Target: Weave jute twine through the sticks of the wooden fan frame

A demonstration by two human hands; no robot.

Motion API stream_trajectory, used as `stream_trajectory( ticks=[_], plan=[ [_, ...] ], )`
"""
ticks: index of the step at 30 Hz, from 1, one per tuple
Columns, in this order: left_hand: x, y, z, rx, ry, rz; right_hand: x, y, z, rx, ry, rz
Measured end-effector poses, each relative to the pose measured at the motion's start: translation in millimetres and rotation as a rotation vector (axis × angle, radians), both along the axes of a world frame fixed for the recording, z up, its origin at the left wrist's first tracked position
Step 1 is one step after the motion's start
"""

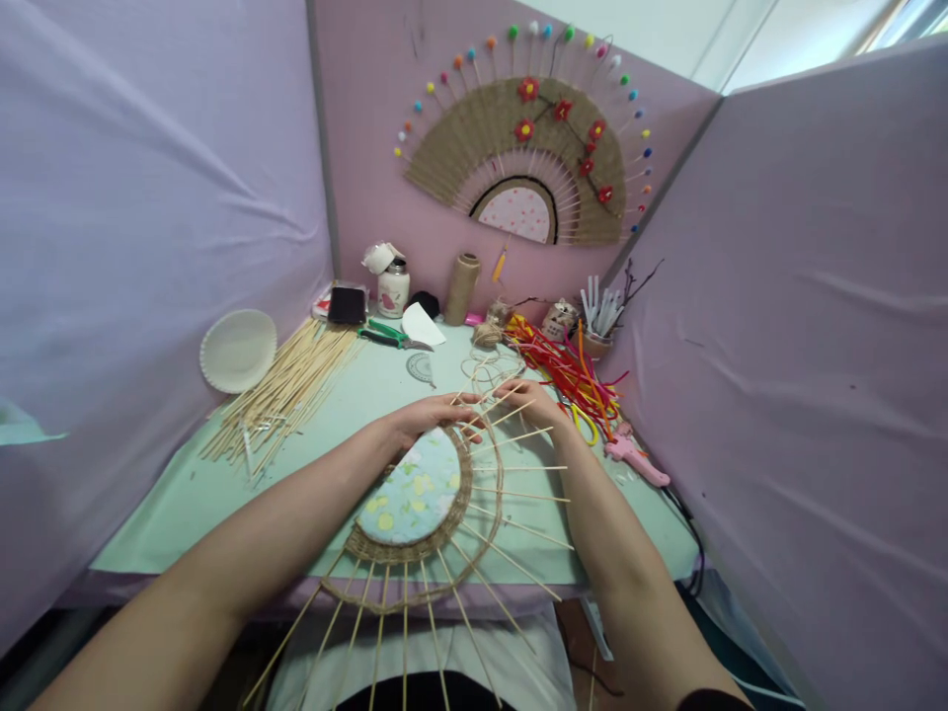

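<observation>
A half-made woven fan (465,484) lies tilted over the table's front edge, its thin wooden sticks spreading out towards me and to the right. Pale blue cloth with a yellow-green print (419,489) covers its half-round middle, with a band of woven twine around it. One further ring of twine crosses the sticks farther out. My left hand (436,417) grips the fan's upper end, fingers around the sticks there. Close beside it, my right hand (531,400) is closed in a pinch on twine by the uppermost sticks; its fingertips are partly hidden. Loose twine (485,367) loops behind both hands.
Bamboo sticks (285,385) and a white bowl (238,351) are at left. Green-handled pruners (392,336), a twine spool (463,288) and a twine ball (487,334) stand behind. Red pipe cleaners (567,370) and a pink glue gun (637,459) lie right. A finished fan (511,148) hangs behind.
</observation>
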State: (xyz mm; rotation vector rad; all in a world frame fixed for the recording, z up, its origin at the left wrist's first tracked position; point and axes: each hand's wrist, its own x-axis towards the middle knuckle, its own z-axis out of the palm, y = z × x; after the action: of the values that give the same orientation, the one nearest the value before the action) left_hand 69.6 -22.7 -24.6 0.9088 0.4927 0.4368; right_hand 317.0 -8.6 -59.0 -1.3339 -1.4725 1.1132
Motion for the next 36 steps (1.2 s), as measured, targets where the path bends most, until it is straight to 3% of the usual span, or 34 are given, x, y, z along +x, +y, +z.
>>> stream_trajectory(
  ticks=[5,8,15,23,31,36],
  plan=[
    [4,0,-0.7,-0.008,-0.016,0.131,-11,-24,6.5,-0.16,-0.165,0.321],
    [4,1,-1.0,-0.03,-0.064,0.138,-16,-34,10.8,-0.187,-0.196,0.424],
    [3,3,0.5,-0.051,-0.102,0.124,-7,-34,11.6,-0.112,-0.112,0.311],
    [6,1,0.1,-0.1,-0.043,0.215,8,-38,12.4,-0.112,-0.144,0.309],
    [5,0,-0.4,-0.108,-0.034,0.238,6,-46,25.7,-0.151,-0.091,0.303],
    [5,0,2.3,-0.243,-0.081,0.207,6,-47,26.3,-0.182,-0.073,0.287]
  ],
)
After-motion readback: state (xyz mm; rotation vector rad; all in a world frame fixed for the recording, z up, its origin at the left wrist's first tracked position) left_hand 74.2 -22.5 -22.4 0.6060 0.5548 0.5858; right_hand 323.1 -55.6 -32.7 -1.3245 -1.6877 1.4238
